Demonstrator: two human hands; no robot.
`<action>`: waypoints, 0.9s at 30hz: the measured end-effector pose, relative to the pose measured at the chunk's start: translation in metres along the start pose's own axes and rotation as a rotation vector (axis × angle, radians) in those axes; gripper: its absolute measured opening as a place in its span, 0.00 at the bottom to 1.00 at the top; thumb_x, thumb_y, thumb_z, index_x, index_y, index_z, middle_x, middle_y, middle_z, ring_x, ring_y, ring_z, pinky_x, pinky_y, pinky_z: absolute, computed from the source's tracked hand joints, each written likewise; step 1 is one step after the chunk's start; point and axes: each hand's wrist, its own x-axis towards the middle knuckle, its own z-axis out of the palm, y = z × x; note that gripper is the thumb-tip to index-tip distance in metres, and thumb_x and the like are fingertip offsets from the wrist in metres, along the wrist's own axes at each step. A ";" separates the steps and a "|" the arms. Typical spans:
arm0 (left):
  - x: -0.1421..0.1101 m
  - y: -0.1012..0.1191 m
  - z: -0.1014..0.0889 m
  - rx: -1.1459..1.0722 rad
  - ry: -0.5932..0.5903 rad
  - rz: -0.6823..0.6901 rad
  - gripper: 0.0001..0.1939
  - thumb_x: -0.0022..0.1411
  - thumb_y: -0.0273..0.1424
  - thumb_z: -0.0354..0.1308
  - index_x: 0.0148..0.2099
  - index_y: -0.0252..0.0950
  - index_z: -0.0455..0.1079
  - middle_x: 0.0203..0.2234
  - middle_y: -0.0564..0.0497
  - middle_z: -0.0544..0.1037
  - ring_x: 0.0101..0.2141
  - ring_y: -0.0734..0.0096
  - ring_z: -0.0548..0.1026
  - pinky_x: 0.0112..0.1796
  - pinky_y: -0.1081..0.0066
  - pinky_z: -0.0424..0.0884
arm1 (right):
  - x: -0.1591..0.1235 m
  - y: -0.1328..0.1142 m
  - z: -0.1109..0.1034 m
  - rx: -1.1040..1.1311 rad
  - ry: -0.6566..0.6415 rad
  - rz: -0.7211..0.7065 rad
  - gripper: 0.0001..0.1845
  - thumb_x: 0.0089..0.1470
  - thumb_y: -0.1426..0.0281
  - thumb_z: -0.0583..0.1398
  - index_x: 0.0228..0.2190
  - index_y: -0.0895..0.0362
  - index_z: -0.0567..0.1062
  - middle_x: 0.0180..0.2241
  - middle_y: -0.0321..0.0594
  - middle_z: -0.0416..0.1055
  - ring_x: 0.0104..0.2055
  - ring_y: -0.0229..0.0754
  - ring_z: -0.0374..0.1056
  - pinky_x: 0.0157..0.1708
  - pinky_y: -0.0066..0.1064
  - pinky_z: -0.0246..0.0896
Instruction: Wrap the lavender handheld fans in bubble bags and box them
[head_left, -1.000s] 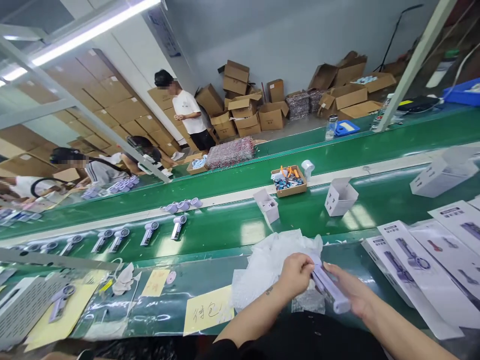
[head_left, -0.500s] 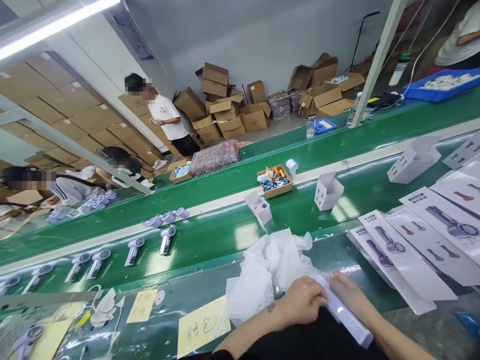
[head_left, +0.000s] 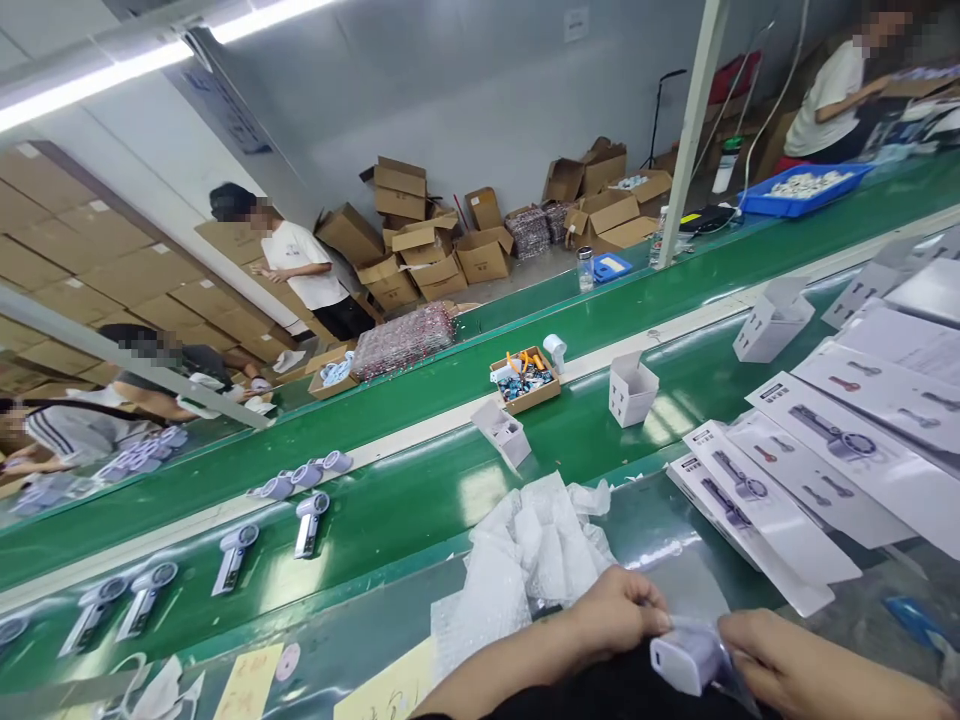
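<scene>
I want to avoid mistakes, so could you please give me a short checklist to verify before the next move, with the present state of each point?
1. Lavender device held: ok; the right hand grips it, and the left hand is at its other side.
2. Whole device visible for checking: not ok; the right hand covers part of it.
3. Bubble wrap lying flat: not ok; it is crumpled in a heap.
4. White box on the green belt open: ok; its top is open.
5. Inside of that box: cannot tell from this angle.
6. Printed white cartons at hand: ok; they overlap on the right.
</scene>
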 end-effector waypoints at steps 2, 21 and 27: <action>-0.003 0.007 -0.002 -0.109 0.001 0.025 0.10 0.39 0.32 0.63 0.25 0.32 0.70 0.16 0.57 0.67 0.19 0.78 0.61 0.24 0.74 0.56 | -0.003 -0.009 -0.013 0.025 0.030 0.035 0.11 0.54 0.70 0.49 0.24 0.55 0.66 0.27 0.37 0.70 0.30 0.41 0.65 0.28 0.28 0.54; -0.015 0.104 -0.040 0.134 0.026 0.595 0.60 0.25 0.35 0.76 0.60 0.40 0.50 0.48 0.45 0.66 0.40 0.66 0.70 0.43 0.66 0.66 | 0.062 -0.067 -0.090 1.219 0.214 -0.186 0.16 0.41 0.63 0.62 0.18 0.55 0.60 0.18 0.31 0.60 0.22 0.34 0.57 0.26 0.27 0.55; 0.055 0.131 -0.055 -0.098 0.413 0.648 0.22 0.43 0.34 0.67 0.37 0.36 0.60 0.26 0.56 0.69 0.25 0.74 0.70 0.26 0.73 0.70 | 0.131 -0.021 -0.150 0.603 0.719 -0.098 0.16 0.50 0.56 0.55 0.26 0.56 0.69 0.25 0.38 0.70 0.31 0.41 0.67 0.35 0.33 0.62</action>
